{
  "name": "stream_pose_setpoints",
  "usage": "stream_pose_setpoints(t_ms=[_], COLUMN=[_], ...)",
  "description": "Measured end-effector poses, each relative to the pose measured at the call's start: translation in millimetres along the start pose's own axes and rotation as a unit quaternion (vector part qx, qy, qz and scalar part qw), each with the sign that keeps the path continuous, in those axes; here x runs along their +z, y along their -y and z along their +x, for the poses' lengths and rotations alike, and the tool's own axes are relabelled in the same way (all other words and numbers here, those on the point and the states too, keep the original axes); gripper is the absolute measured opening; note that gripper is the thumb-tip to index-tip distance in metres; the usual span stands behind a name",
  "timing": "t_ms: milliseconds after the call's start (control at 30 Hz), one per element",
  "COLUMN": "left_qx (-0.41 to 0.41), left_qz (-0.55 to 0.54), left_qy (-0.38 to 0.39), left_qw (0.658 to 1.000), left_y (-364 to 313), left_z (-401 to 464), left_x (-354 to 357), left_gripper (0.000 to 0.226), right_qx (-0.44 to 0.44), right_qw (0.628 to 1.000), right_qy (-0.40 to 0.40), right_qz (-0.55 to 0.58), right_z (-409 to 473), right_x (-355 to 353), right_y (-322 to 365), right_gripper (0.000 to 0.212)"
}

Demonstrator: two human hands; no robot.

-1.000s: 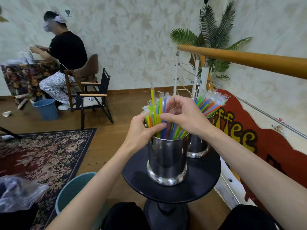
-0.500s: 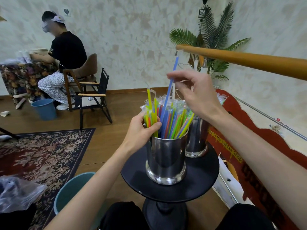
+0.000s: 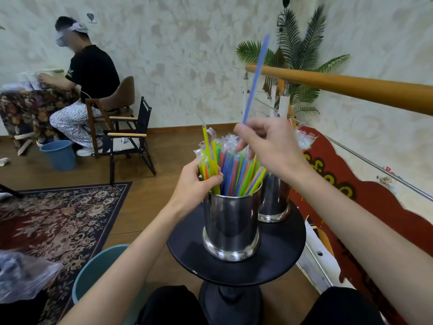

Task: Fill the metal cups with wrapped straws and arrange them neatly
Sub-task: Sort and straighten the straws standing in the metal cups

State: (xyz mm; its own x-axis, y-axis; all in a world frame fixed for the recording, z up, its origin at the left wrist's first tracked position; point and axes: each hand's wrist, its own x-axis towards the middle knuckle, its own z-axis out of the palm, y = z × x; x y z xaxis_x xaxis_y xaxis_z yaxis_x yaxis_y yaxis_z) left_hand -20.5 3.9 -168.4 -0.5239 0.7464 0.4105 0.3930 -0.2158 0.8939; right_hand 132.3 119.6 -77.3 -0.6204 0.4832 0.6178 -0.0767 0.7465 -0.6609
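A right hand pinched a blue straw above the near metal cup on a round black table, while the left hand gripped yellow straws at its rim.

Two shiny metal cups upright, packed with coloured straws; blue straw aloft
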Motion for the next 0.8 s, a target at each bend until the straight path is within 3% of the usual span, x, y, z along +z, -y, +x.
stream_pose_setpoints(t_ms=[167, 300, 433, 567, 667, 800], left_qx=[-0.007, -0.028, -0.028, -0.022, -0.019, 0.012], left_qz=[-0.024, -0.033, -0.035, -0.016, 0.020, 0.068], left_qy=[0.004, 0.012, 0.010, -0.051, -0.052, -0.045], left_qw=[1.000, 0.999, 0.999, 0.998, 0.998, 0.997], left_y=[-5, -12, -16, -16, -14, -12], left_z=[1, 2, 1, 5, 6, 5], left_x=[0, 0, 0, 6, 9, 8], left_gripper=[0.025, 0.034, 0.025, 0.015, 0.012, 0.013], right_qx=[0.044, 0.063, 0.073, 0.067, 0.056, 0.064], right_qw=[0.980, 0.951, 0.936, 0.891, 0.913, 0.963], right_qy=[0.137, 0.203, 0.241, 0.329, 0.306, 0.171], right_qz=[-0.134, -0.227, -0.246, -0.305, -0.265, -0.197], right_z=[-18, -24, -16, -12, -15, -19], right_x=[27, 42, 41, 39, 31, 9], right_y=[-13, -21, -18, -15, -13, -12], right_gripper=[0.042, 0.037, 0.032, 0.031, 0.021, 0.009])
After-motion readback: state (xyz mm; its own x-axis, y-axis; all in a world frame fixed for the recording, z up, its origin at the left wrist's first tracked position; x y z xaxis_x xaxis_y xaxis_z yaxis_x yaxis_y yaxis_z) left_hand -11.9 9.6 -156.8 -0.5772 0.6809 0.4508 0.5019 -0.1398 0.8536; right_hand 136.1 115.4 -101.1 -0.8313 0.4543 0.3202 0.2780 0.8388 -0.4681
